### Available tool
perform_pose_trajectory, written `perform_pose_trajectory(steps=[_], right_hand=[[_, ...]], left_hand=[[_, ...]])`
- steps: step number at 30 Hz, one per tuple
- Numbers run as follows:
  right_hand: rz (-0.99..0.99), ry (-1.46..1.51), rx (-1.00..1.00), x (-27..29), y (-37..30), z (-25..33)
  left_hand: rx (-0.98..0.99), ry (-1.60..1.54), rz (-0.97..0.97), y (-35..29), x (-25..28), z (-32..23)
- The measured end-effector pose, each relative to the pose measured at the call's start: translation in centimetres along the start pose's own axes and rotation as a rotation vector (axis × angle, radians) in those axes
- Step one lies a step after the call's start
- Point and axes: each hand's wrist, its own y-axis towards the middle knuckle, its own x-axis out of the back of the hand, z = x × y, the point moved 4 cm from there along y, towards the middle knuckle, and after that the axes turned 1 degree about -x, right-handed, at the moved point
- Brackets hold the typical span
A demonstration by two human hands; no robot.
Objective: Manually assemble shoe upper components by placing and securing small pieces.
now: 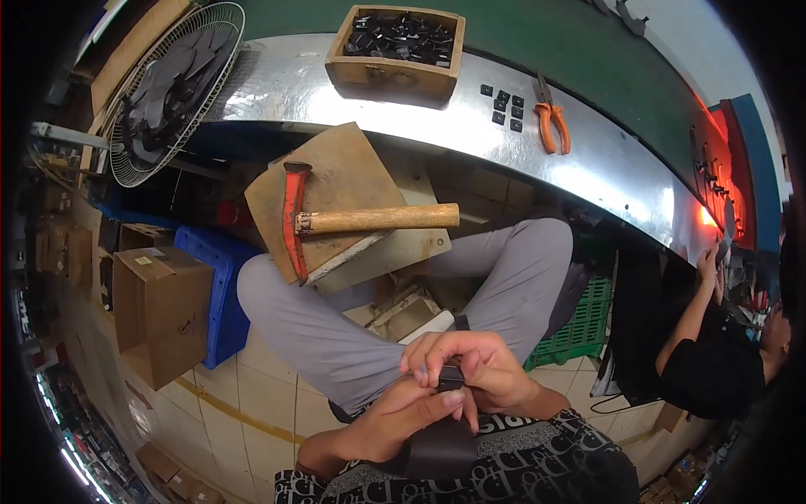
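My left hand [401, 422] and my right hand [483, 363] meet low in front of my body, fingers closed and close together. Between the fingertips sits a small black piece [451, 378], its shape partly covered. A wide dark flat strap [441, 451] hangs below my left hand, whose thumb presses near the small piece. The right thumb and fingers pinch that small piece from above. Whether strap and piece are joined is hidden by the fingers. Ahead of my hands, a hammer [378, 219] with a red head and wooden handle lies on a brown board [336, 160].
On the metal bench edge [294, 80] stand a wooden box [395, 81] of small black parts, several black squares [501, 110] and orange-handled pliers [550, 118]. A wire basket [122, 118] holds dark pieces. A cardboard box [164, 311], blue bin [227, 328] and green crate [588, 315] flank my legs; another person [714, 361] works at right.
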Motion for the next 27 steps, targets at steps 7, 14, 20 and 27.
perform_pose_trajectory(steps=[7,14,20,27], right_hand=[[-0.045,0.038,-0.026,-0.1,0.4,0.3],[-0.054,0.101,-0.088,-0.2,0.0,0.3],[-0.04,0.124,-0.09,-0.2,-0.1,0.7],[-0.069,0.204,-0.212,0.0,-0.5,0.1]], left_hand=[[0.021,-0.011,-0.018,0.2,0.2,0.1],[-0.055,-0.109,0.079,0.0,0.1,0.4],[0.015,-0.063,-0.084,0.1,-0.3,0.1],[0.026,-0.082,-0.046,0.0,0.6,0.9]])
